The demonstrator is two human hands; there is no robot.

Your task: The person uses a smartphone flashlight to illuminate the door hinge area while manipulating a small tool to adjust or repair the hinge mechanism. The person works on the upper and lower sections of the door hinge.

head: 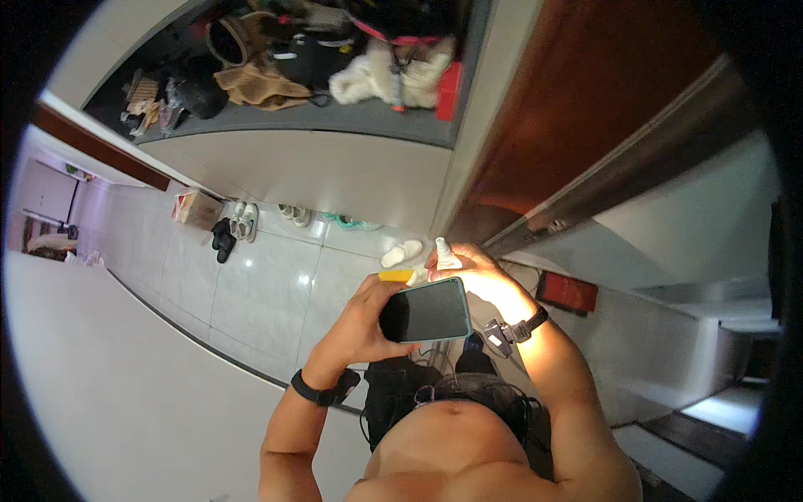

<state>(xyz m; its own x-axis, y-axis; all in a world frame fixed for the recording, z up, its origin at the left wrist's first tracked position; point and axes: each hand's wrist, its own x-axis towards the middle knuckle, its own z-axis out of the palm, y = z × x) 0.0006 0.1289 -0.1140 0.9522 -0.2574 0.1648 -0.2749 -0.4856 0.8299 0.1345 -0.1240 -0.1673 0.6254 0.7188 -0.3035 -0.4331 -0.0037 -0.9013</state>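
My left hand point(361, 320) grips a smartphone point(426, 312) in a teal-edged case, its dark screen facing up at me. A flat yellow item point(395, 276) shows beyond the phone's far edge, by my left fingertips. Whether those fingers hold it I cannot tell. In my right hand point(473, 267) is a small white bottle point(446, 254) with a narrow nozzle top, upright just past the phone's far right corner. Bright light falls on my right wrist. Each wrist wears a black strap with a small device.
Beyond my hands, white shoes point(401, 253), black slippers point(223, 240) and a cardboard box point(197, 209) stand on the tiled floor point(263, 282). An open cabinet shelf point(301, 119) holds bags and hats. To the right are a brown door point(590, 94) and a red object point(568, 293).
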